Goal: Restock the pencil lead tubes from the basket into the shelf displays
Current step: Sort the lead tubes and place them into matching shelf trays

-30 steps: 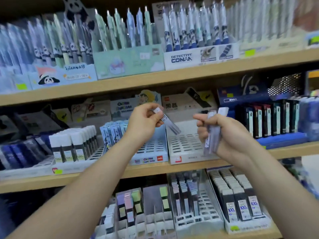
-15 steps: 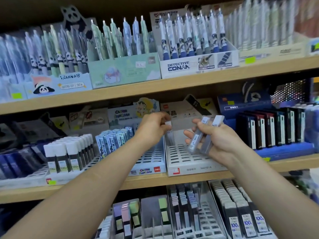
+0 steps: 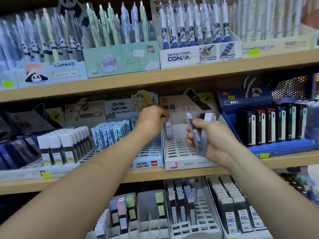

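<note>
**One lead tube at the back row of the white tray**

Nearest, the right hand (image 3: 217, 142) is curled round a small bunch of clear, dark-cored, white-capped pencil lead tubes (image 3: 196, 134). It holds them tilted just above the front of the white slotted plastic display tray (image 3: 179, 153) on the middle wooden shelf (image 3: 151, 175). Further in, the left hand (image 3: 151, 118) pinches the top of one upright tube marked HB 07 (image 3: 168, 131) with bent fingers. The tube's foot is at the tray's back-left slots, in front of the printed header card (image 3: 183, 106). The basket is out of view. This looks like the seating step. Next, the tube probably needs pressing straight down until it stands alone, then releasing, and another taken from the bunch for the neighbouring slot.
</note>
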### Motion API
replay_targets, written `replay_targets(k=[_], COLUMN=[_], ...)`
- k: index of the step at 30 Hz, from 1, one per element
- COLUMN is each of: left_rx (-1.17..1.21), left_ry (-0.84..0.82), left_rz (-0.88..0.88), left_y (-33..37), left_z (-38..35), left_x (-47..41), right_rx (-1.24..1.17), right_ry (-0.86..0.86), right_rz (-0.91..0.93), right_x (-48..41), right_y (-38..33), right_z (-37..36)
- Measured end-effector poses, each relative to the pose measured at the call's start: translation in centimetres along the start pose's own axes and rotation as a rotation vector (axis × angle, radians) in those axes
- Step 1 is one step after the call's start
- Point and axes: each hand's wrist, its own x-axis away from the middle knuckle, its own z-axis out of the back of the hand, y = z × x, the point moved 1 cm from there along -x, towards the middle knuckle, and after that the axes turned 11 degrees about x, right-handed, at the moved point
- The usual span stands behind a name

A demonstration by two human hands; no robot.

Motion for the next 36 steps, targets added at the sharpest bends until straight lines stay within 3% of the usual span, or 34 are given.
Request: replay_targets(k=[6,9,11,14,17,21,24,27,32,36], left_rx=[-0.075,0.040,0.424,1.167,1.458,1.477,1.395,1.306,1.328,1.183], left_ry=[0.016,0.044,0.060,-0.062,-0.183,-0.139,0.063,0.162,0.064,0.036], left_rz=[-0.077,-0.042,0.053,0.161,0.132,0.137,0.197,0.201,0.219,0.197], left_y=[-0.1,0.8,2.2,4.5,5.0,4.8,4.4,4.0,3.6,3.2], left_z=[-0.4,-0.1,0.6,2.3,3.4,3.1,3.2,3.6,3.6,3.6], left_x=[0.8,1.9,3.8,7.6,10.6,12.5,12.8,12.8,13.1,13.3], right_rx=[-0.041,-0.033,0.030,0.140,0.054,-0.084,-0.027,0.129,0.168,0.169], right_ry=[-0.071,-0.097,-0.128,-0.207,-0.314,-0.385,-0.365,-0.316,-0.231,-0.191], right_rz=[0.051,0.098,0.149,0.216,0.195,0.074,0.033,0.113,0.170,0.161], right_x=[0.2,1.2,2.2,4.5,6.6,8.1,8.8,9.2,8.6,8.1], right_y=[0.2,-0.1,-0.4,-0.6,0.6,3.1,4.1,4.5,5.2,5.8], right_z=[0.0,-0.3,-0.5,-0.6,-0.9,-1.4,-1.3,-1.3,-1.7,-1.8])
